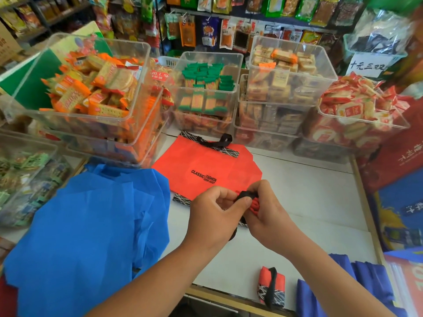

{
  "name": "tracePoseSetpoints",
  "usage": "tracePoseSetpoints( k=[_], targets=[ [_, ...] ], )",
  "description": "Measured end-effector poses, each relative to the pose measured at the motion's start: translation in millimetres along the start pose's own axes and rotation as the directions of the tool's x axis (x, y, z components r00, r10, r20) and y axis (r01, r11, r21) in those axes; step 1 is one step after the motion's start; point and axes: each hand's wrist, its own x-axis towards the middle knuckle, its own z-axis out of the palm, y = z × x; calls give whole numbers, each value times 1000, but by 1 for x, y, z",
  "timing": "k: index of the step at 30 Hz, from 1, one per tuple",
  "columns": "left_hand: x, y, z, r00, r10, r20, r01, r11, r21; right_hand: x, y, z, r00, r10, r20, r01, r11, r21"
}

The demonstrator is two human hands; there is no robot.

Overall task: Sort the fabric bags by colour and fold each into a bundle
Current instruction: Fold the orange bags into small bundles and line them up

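A small rolled red bag bundle (254, 203) with a black strap is gripped between both hands over the white counter. My left hand (215, 213) pinches the black strap at its top; my right hand (267, 211) curls around the roll. Behind them a flat red bag (206, 165) with black print and black handles lies spread out. A heap of light blue bags (91, 225) covers the counter's left. A finished red bundle (271, 286) tied with its black strap lies near the front edge. Dark blue folded bags (320, 294) sit at the right front.
Clear plastic bins of wrapped snacks (96, 92) line the back and left of the white counter (309, 202). Red and blue gift boxes (398, 179) stand along the right edge. Shelves of hanging snack packets fill the background.
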Motion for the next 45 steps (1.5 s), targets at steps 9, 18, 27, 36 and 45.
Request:
tracePoseSetpoints(
  k=[9, 18, 27, 36, 45],
  targets=[
    [-1, -1, 1, 990, -10, 139, 26, 994, -109, 1, -2, -5, 991, 130, 20, -131, 981, 144],
    [-4, -38, -5, 974, 148, 172, -184, 959, 215, 1, 4, -14, 887, 453, 86, -362, 571, 737],
    [-18, -53, 12, 967, 186, 174, -219, 956, 196, 2, 5, 14, 798, 600, -57, -375, 569, 732],
    [-8, -58, -1, 972, 84, 221, -94, 995, 38, -6, 4, 1, 841, 540, -32, -383, 637, 669],
    [2, -72, 6, 891, -117, 439, 139, 990, -18, -20, 54, 11, 821, 565, 78, -450, 558, 698]
  ],
)
